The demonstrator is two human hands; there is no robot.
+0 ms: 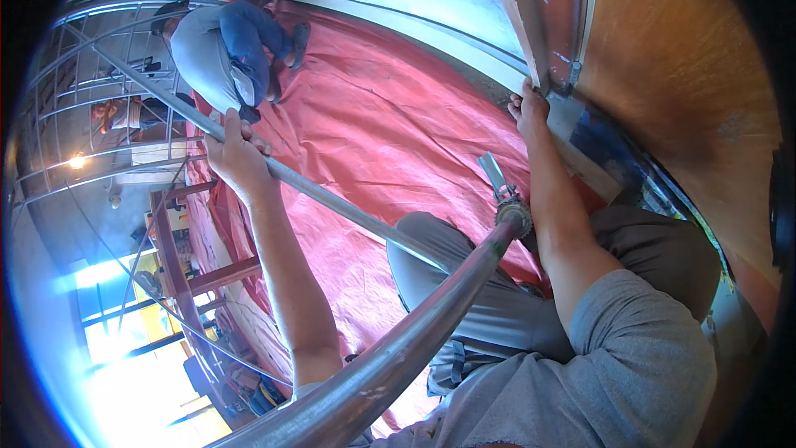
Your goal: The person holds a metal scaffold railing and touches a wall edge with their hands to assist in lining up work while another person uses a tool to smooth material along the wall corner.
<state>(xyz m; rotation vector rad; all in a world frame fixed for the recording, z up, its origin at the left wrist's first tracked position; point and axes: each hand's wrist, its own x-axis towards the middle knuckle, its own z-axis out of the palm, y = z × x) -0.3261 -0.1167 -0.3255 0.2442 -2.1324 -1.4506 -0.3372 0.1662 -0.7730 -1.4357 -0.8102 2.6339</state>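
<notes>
My left hand (239, 158) is closed around a thin grey metal pole (348, 211). The pole slants from the metal framework at the upper left down to my knees. At the right, my right hand (529, 108) has its fingers curled at the lower end of a pale upright door frame edge (516, 25); what lies in the fingers is hidden. A thicker metal tube (390, 365) crosses close in front of me from the lower edge. At its far end sit a round ribbed metal fitting (512, 214) and a flat metal piece (491, 172).
A wrinkled red sheet (373, 99) covers the floor. Another person (207, 50) crouches on it at the far left, beside the metal framework (66, 99). A brown wooden frame (178, 257) stands at the left, and a wooden panel (680, 66) rises at the right.
</notes>
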